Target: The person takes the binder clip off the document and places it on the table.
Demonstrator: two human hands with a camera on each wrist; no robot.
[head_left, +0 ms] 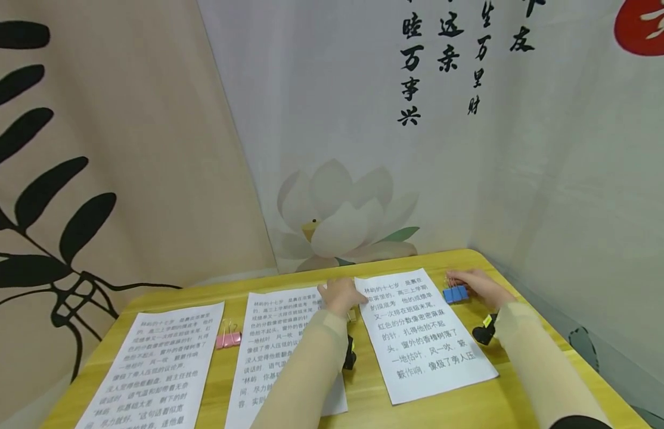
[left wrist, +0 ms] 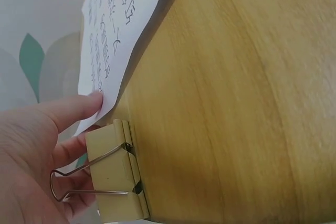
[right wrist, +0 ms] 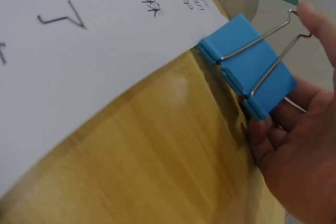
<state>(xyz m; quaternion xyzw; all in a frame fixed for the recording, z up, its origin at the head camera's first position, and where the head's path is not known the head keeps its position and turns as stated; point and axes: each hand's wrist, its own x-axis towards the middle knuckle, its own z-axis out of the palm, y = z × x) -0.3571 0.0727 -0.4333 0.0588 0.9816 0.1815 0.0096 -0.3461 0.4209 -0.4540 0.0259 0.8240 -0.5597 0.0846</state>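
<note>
My left hand (head_left: 343, 296) pinches the upper left corner of the right-hand printed sheet (head_left: 418, 333), thumb on top and other fingers partly hidden beneath. Close by those fingers is a cream binder clip (left wrist: 113, 171) with a wire handle; whether they touch it I cannot tell. My right hand (head_left: 484, 287) holds a blue binder clip (right wrist: 252, 66) by its wire handles, thumb on one handle and fingers behind. The blue clip sits at the sheet's upper right edge in the head view; whether its mouth has paper in it I cannot tell.
Two more printed sheets lie leftward, a middle one (head_left: 273, 345) and a left one (head_left: 155, 363). Between them is a pink binder clip (head_left: 228, 339). Black clips lie near each forearm, one (head_left: 350, 353) left and one (head_left: 484, 329) right. A printed curtain hangs behind the yellow table (head_left: 364, 387).
</note>
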